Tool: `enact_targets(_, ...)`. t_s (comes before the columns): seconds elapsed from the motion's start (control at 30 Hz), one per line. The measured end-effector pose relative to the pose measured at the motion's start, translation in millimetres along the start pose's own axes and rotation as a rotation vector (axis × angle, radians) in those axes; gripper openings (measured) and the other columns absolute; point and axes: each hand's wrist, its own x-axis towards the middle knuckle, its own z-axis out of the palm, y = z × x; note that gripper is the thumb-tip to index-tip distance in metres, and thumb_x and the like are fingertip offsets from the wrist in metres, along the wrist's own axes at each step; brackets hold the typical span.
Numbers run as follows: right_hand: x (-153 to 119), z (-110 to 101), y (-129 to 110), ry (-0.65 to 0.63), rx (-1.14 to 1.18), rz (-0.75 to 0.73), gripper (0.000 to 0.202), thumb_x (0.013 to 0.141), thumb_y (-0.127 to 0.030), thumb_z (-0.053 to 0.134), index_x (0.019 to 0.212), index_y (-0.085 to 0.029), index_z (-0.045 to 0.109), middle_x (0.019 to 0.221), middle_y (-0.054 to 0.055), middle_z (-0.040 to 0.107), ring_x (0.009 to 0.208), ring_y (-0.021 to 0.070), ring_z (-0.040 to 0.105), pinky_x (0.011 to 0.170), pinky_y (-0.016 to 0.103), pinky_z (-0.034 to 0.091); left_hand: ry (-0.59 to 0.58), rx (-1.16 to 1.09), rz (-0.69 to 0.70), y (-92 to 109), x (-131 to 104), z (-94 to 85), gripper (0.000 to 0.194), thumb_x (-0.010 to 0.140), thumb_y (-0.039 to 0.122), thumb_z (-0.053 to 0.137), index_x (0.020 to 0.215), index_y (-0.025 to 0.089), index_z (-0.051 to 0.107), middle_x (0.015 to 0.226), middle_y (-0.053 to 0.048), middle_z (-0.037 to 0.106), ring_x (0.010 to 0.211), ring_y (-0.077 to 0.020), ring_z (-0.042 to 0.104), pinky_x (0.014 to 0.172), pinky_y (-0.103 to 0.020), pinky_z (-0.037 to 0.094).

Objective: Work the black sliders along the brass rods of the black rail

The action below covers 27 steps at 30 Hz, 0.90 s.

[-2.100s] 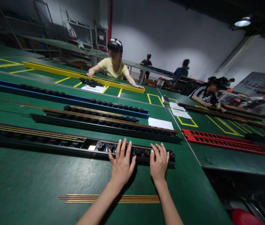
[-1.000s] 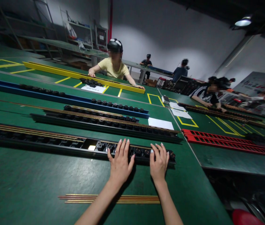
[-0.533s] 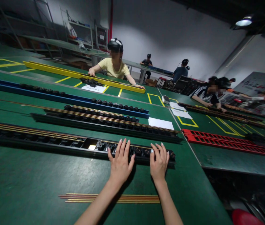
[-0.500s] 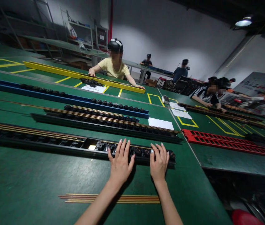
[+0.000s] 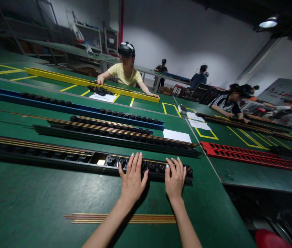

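A long black channel rail (image 5: 65, 163) lies across the green table in front of me. Black blocks (image 5: 110, 160) sit inside it, and brass-coloured rods (image 5: 40, 144) run along its left part. My left hand (image 5: 132, 179) rests over the rail right of a bright gap, fingers spread and touching it. Near the rail's right end, my right hand (image 5: 175, 177) lies on it, fingers outstretched and slightly bent. Both palms hide parts of the blocks beneath. Closer to me, several thin brass and copper-coloured rods (image 5: 146, 219) lie on the table, partly behind my forearms.
Behind the rail lie another black rail (image 5: 109, 138) with rods and a blue rail (image 5: 84, 112) with black blocks. White paper (image 5: 177, 135) and red slotted rails (image 5: 241, 156) are to the right. Across the table, a co-worker (image 5: 126, 72) touches a yellow rail (image 5: 91, 84).
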Motion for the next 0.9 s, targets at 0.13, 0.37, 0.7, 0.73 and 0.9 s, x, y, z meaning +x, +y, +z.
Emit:
enact_targets(0.13,-0.1,0.2,0.4,-0.001,-0.002,-0.001,0.034,0.096,-0.030,0.035,0.118,-0.026,0.060,0.123,0.008,0.059,0.131,0.0235,0.040,0.107,0.055,0.025,-0.003,-0.016,-0.002,0.5,0.6,-1.2,0.056,0.092,0.037,0.042,0.145,0.023,0.032,0.145,-0.010,0.045,0.136,-0.0233,0.037,0.115,-0.053,-0.005)
enact_targets(0.37,-0.1,0.0,-0.1,-0.001,-0.009,-0.004,0.033,0.096,-0.030,0.035,0.118,-0.026,0.060,0.123,0.007,0.059,0.131,0.0227,0.040,0.107,0.054,0.026,-0.003,-0.002,0.000,1.0,0.5,-0.6,0.055,0.092,0.036,0.041,0.145,0.023,0.032,0.145,-0.011,0.046,0.137,-0.0243,0.036,0.115,-0.055,-0.002)
enact_targets(0.7,-0.1,0.1,0.5,0.003,-0.004,-0.008,0.034,0.095,-0.030,0.036,0.118,-0.026,0.061,0.122,0.008,0.060,0.130,0.0243,0.041,0.106,0.056,0.027,-0.002,-0.012,-0.008,2.4,1.4,-2.8,0.054,0.092,0.037,0.043,0.143,0.023,0.035,0.145,-0.010,0.045,0.136,-0.0229,0.037,0.115,-0.053,-0.004)
enact_targets(0.73,-0.1,0.1,0.6,0.002,-0.004,-0.007,0.034,0.096,-0.029,0.036,0.118,-0.026,0.061,0.122,0.008,0.060,0.130,0.0242,0.041,0.106,0.056,0.027,-0.002,-0.011,-0.007,2.4,1.4,-2.7,0.053,0.092,0.036,0.042,0.143,0.023,0.036,0.145,-0.010,0.045,0.137,-0.0228,0.036,0.115,-0.053,-0.005)
enact_targets(0.9,-0.3,0.0,0.6,0.000,-0.006,-0.005,0.033,0.096,-0.029,0.036,0.117,-0.026,0.060,0.123,0.008,0.060,0.131,0.0233,0.041,0.107,0.055,0.026,-0.001,-0.002,-0.001,1.8,0.7,-1.7,0.053,0.092,0.035,0.042,0.143,0.022,0.036,0.146,-0.009,0.044,0.138,-0.0227,0.035,0.115,-0.052,-0.006)
